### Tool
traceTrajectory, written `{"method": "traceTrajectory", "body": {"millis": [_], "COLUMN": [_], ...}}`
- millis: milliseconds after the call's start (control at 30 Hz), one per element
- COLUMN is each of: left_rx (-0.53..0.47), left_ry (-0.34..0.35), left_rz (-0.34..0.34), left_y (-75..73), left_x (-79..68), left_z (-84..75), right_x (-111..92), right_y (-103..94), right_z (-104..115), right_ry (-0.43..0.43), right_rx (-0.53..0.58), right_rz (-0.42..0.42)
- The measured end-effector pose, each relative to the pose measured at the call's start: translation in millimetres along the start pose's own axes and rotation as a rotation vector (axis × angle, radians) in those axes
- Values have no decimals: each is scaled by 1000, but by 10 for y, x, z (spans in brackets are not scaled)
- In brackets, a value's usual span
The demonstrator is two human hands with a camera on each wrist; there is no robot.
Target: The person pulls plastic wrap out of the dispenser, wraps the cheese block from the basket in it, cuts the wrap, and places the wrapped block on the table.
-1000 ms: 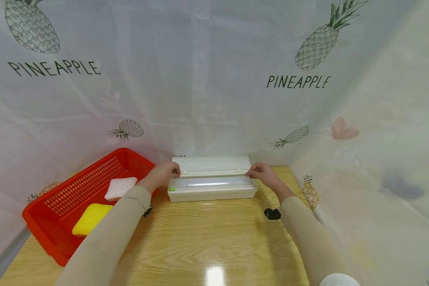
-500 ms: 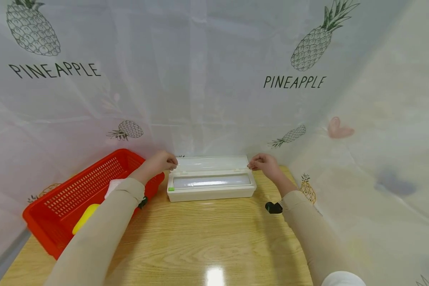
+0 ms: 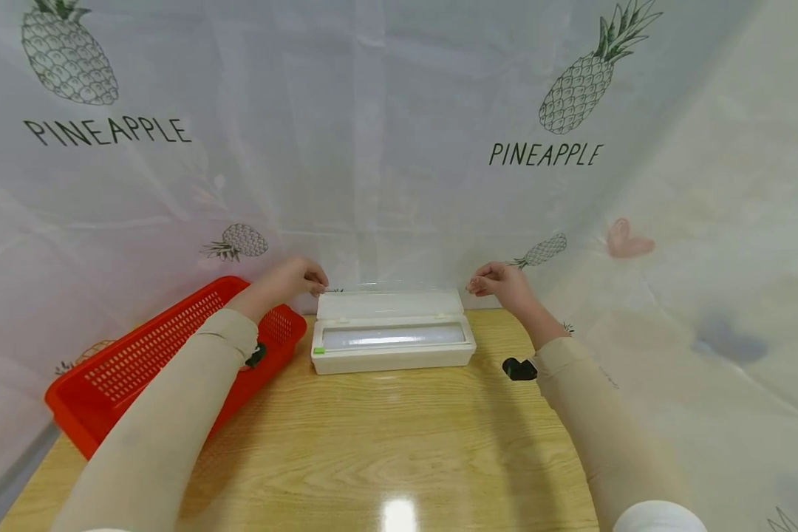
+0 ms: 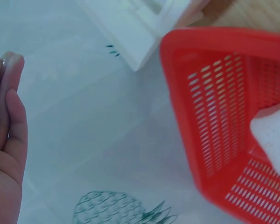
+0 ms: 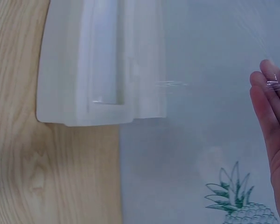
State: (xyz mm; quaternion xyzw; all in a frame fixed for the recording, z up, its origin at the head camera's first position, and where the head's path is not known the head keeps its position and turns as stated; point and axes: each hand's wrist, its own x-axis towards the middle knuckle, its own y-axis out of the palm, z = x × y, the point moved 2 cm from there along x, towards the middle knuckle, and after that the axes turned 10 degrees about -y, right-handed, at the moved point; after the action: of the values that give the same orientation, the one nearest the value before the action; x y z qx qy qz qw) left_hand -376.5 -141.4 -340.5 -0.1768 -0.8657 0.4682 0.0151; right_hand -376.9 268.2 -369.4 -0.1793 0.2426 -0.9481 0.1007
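A sheet of clear cling film stretches between my two hands, faint except for glints and creases. My left hand pinches its left corner between thumb and fingers, above and behind the dispenser's left end. On the other side, my right hand pinches the right corner; the film shines at the fingertips in the right wrist view. Below the hands, the white cling film dispenser sits on the table with its lid tipped back. The roll shows through its window, with a green tab at the left.
A red perforated basket stands left of the dispenser, partly behind my left arm. It holds a white sponge. Close behind the wooden table hangs a pineapple-print sheet. A black wrist device sits at my right wrist.
Both hands have risen and moved back from the dispenser, drawing cling film out over the raised lid. My left arm now covers the yellow sponge in the basket.
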Motion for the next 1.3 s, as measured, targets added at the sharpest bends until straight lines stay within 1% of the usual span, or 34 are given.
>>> {"method": "traceTrajectory", "body": {"millis": [67, 100, 233, 300, 333, 433, 700, 833, 933, 1000, 1167, 1300], "left_rx": [-1, 0, 4, 1, 3, -13, -31, -39, -44, -51, -61, -60], "left_ry": [30, 45, 120, 133, 139, 135, 115, 104, 92, 95, 104, 95], "left_rz": [-12, -21, -44, -52, -56, -61, -62, -79, -95, -107, -148, -166], "left_y": [-64, -95, -206, -252, -273, -331, -540, -649, -729, -778, -891, -972], "left_x": [-14, -21, -45, -55, -59, -83, -156, -185, -220, -248, -339, -410], "left_z": [-45, -69, -160, -196, -212, -262, -394, -453, -496, -530, -615, -663], "right_x": [15, 12, 21, 22, 34, 37, 68, 89, 104, 109, 125, 146], "right_y": [-47, -66, -151, -195, -221, -285, -407, -469, -509, -532, -581, -626], "right_z": [77, 151, 253, 301, 286, 389, 651, 768, 852, 909, 1037, 1103], "right_ry": [-3, -2, 3, -6, -16, -41, -71, -90, -90, -90, -123, -154], "right_rx": [10, 13, -2, -16, -19, -33, -56, -55, -63, -73, -94, -93], "right_rz": [0, 2, 6, 14, 17, 21, -31, -41, -56, -66, -76, -83]}}
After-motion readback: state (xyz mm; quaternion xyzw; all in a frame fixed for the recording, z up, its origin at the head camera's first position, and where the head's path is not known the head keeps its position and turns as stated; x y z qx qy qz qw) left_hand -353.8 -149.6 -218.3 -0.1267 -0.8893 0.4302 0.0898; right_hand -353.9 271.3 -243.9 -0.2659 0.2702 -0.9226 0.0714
